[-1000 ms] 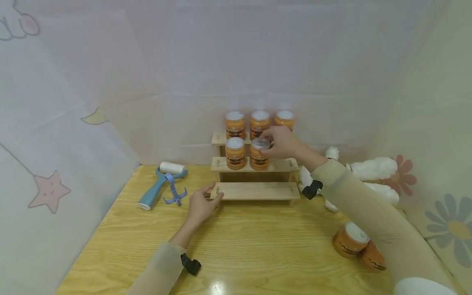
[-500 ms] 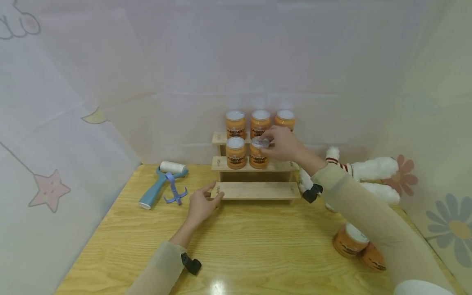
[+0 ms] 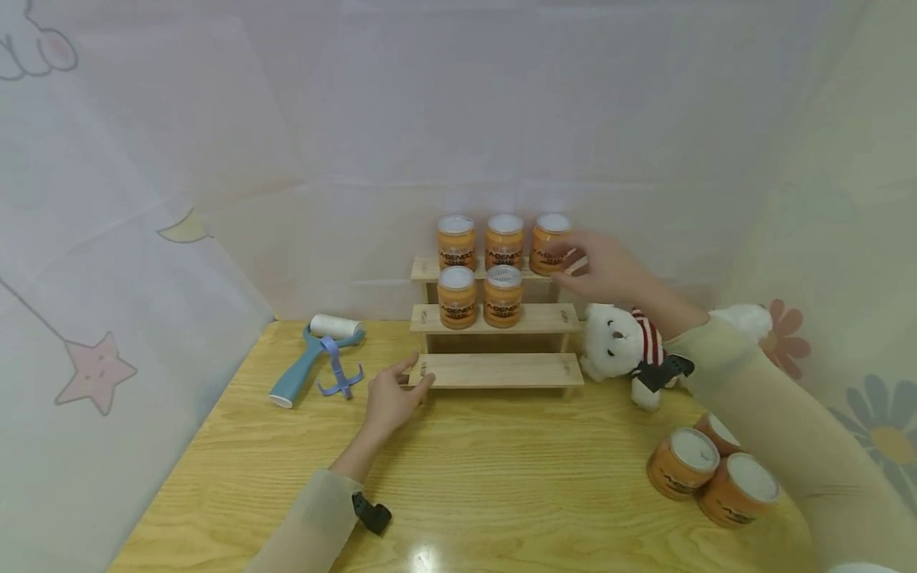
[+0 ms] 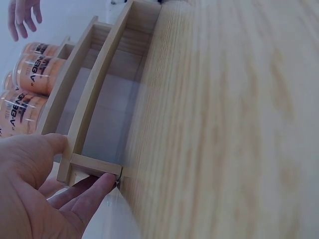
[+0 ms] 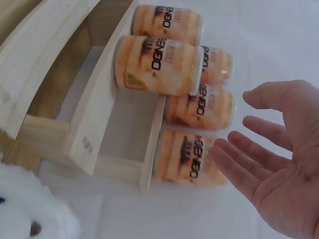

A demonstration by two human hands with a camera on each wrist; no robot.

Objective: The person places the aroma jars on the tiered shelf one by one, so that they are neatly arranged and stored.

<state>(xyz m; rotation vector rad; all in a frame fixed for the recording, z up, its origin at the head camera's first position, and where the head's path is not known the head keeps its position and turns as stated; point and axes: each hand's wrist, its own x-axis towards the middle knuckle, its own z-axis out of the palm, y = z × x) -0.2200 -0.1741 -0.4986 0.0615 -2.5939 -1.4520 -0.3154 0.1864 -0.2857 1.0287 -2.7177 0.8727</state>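
Observation:
A three-tier wooden display rack [image 3: 494,371] stands at the back of the table. My left hand [image 3: 392,400] holds the left end of its lowest step, thumb on one side and fingertips on the other, as the left wrist view shows. Three orange cans [image 3: 505,243] with white lids line the top tier. On the middle tier stand a left can [image 3: 457,298] and a second can [image 3: 503,299] with a ribbed clear top. My right hand [image 3: 602,267] holds nothing; its fingers, loosely spread [image 5: 239,172], overlap the rightmost top can in the head view.
Three more orange cans [image 3: 738,489] sit together at the table's right. A white plush bear [image 3: 612,342] in a striped top lies beside the rack, partly behind the right arm. On the left are a blue-handled lint roller [image 3: 301,370] and a purple hook [image 3: 340,374].
My right hand has let go of the right can on the middle tier and moved right, uncovering the bear's head and a third can on the table. The left hand has stayed put.

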